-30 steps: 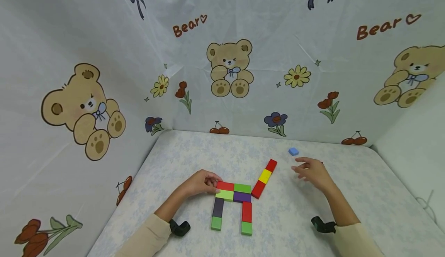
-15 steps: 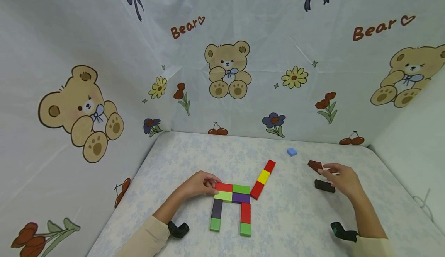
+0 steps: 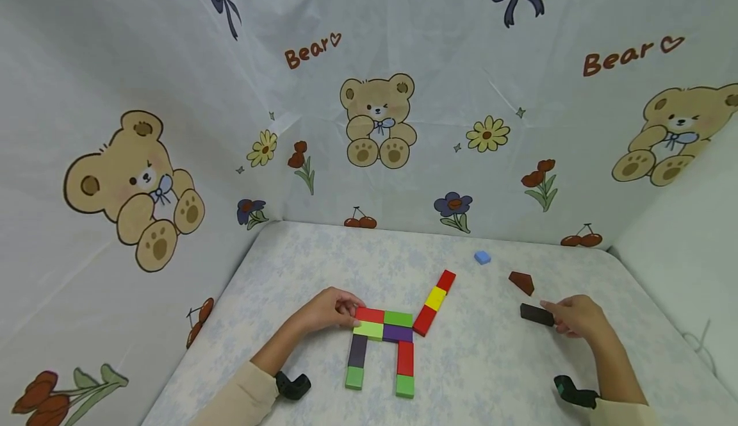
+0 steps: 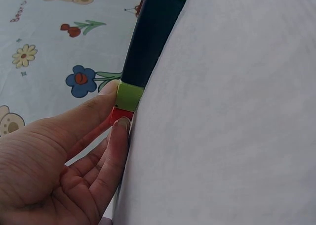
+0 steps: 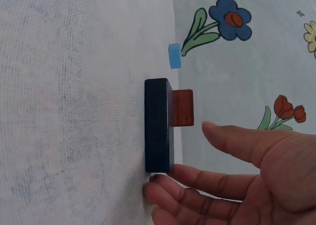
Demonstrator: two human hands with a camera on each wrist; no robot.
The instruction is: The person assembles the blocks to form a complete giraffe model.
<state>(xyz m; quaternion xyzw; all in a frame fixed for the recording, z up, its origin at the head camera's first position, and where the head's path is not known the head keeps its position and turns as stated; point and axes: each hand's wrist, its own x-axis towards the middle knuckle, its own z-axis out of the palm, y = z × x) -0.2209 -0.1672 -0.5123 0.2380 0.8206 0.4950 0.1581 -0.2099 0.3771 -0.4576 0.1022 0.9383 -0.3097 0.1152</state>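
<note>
My left hand (image 3: pixel 330 309) rests at the left end of the flat block figure, thumb by the lime block (image 3: pixel 368 330) and fingertips at the red block (image 3: pixel 369 315). In the left wrist view, a fingertip (image 4: pixel 123 123) lies on the red block's end. My right hand (image 3: pixel 581 317) is at the near end of a black block (image 3: pixel 536 314). In the right wrist view, the index finger reaches that end while the thumb stays apart from the black block. Behind it lies a brown angular block (image 3: pixel 522 282).
Green (image 3: pixel 398 318) and purple (image 3: pixel 398 333) blocks complete the figure's body row, with two legs below. A slanted row of red and yellow (image 3: pixel 435 298) blocks rises at its right. A small blue block (image 3: pixel 482 257) lies farther back, before the patterned cloth wall (image 3: pixel 311 99).
My right hand moved right, from near the blue block to the brown block, then down to the black block. The left hand stayed at the figure. The blocks have kept their places.
</note>
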